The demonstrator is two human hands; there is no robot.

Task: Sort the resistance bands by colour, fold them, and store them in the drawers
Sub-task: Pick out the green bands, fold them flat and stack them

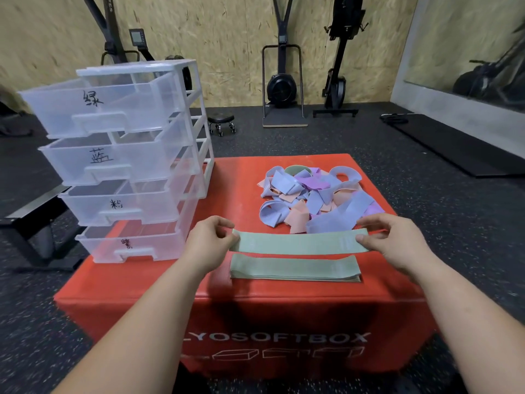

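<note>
While the left hand (211, 240) pinched one end of a green band (298, 242) between thumb and fingers, the right hand (397, 240) pinched the other end in the same way. The band was stretched flat between them, over the front part of the red box (383, 294) top. Just before it, near the front edge, lay a flat stack of green bands (292, 268) with their edges aligned. A loose pile of blue, pink and purple bands (315, 197) lay toward the far right corner; one greenish band perhaps showed at its far side. At the far left corner stood a clear drawer unit (127, 160) with four drawers, each pulled open and marked with a handwritten character.
</note>
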